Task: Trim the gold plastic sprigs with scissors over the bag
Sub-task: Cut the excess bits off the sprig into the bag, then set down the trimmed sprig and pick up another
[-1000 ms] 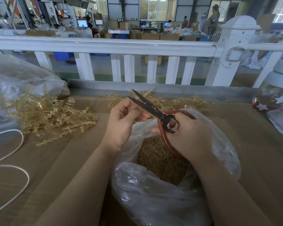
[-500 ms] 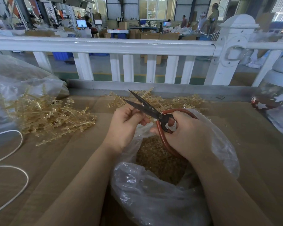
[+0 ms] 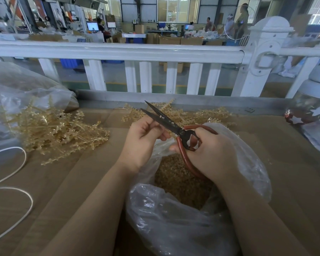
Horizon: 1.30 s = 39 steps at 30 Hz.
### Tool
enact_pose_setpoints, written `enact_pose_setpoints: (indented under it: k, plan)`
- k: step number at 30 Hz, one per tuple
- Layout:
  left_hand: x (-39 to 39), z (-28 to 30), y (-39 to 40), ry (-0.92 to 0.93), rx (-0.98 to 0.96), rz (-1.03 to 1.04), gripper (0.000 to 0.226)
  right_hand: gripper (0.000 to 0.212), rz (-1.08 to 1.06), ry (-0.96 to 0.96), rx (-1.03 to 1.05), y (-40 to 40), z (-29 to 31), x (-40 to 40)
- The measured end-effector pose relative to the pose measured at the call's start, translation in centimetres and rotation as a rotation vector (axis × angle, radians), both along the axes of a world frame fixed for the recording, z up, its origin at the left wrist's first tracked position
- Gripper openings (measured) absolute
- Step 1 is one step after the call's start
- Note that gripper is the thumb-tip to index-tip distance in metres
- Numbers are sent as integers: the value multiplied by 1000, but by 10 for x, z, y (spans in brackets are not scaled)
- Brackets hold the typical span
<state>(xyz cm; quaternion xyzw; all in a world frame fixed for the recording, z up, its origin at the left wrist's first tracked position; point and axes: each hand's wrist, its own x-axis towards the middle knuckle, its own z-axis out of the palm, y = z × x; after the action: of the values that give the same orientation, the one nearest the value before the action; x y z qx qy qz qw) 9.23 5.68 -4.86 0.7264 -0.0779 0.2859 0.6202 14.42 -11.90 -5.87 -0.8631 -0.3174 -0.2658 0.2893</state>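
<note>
Right now: scissors (image 3: 171,124) gripped in the right hand (image 3: 209,154) by the red loop handles, blades parted, tips pointing up and away above the open mouth of the clear bag (image 3: 183,218). Left hand (image 3: 144,139) curled, fingertips pinched just beside the lower blade, presumably on a small sprig piece; too small to tell for sure. Likely risk: nicking a fingertip, with the pinch so near the cutting edge. Also possible: offcuts flying past the bag rim onto the cardboard table (image 3: 72,182), since the blades sit toward the far edge of the opening. Loose gold sprigs (image 3: 54,130) heaped at left, more behind the hands (image 3: 207,115), trimmed bits filling the bag.
</note>
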Motion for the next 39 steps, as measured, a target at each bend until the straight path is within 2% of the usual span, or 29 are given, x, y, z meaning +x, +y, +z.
enact_pose_setpoints:
  k: [8,11,18,26,29,33,35,39]
  plan:
    - [0,0,0,-43,-62,-27,18,65,8,-48,54,0,-4,1]
    - [1,3,3,-76,-195,-68,18,58,-24,-47,105,-2,-6,1]
    - [-1,5,13,-120,-470,-53,14,60,-101,-64,127,-1,-2,0]
    - [-2,8,24,-182,-629,44,37,57,-177,-20,148,-2,4,-2]
    - [-2,7,30,-220,-666,221,40,56,-223,35,113,-4,3,2]
    - [-1,6,45,-292,-654,661,25,52,-246,65,73,-4,4,2]
    - [-3,4,53,-301,-610,814,21,52,-256,86,40,-3,4,2]
    - [-5,-4,67,-126,-608,1120,14,45,-302,149,-52,-4,4,6]
